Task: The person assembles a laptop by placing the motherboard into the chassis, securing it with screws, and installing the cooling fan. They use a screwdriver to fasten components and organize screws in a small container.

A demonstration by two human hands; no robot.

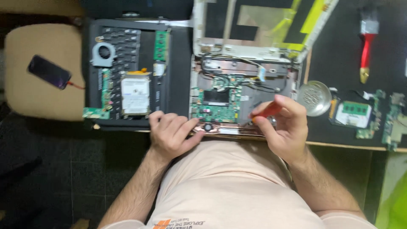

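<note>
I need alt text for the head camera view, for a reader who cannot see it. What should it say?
Seen from above, a person's right hand holds a red-handled screwdriver over an opened laptop base with a green circuit board, while the left hand rests on the base's front edge. A keyboard panel carrying a hard drive lies to the left, a small metal bowl to the right.

Dark work table [339, 55], wooden front edge. On it: opened laptop base [241, 91] with green board exposed, directly under both hands. Left of the left hand, black keyboard panel [127, 72] carrying a silver hard drive, fan and memory stick. Just right of the right hand, round metal dish [314, 98]. Further right, 2 loose green boards [360, 114]. Beyond those, red-handled brush [366, 46].
</note>
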